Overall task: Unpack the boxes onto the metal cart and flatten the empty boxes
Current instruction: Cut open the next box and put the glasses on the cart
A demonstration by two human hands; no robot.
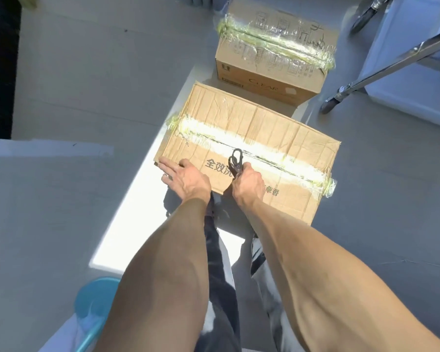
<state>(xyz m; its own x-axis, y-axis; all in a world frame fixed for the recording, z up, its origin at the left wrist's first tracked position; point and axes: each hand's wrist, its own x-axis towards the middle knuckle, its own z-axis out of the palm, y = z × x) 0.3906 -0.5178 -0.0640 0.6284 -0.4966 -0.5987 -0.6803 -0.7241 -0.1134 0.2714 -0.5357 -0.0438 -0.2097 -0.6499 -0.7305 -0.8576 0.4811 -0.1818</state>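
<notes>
Head view: my left hand (182, 177) lies spread flat on the near box (252, 148), printed "全效洗"; my right hand (247, 185) grips black scissors (236, 161) at its taped seam. The far box (272, 54) reads "CLEAR".

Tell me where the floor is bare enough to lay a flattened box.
The grey floor left of both taped cardboard boxes, near and far, is bare. The right side is crowded by the metal cart legs; a blue plastic stool stands lower left.
</notes>
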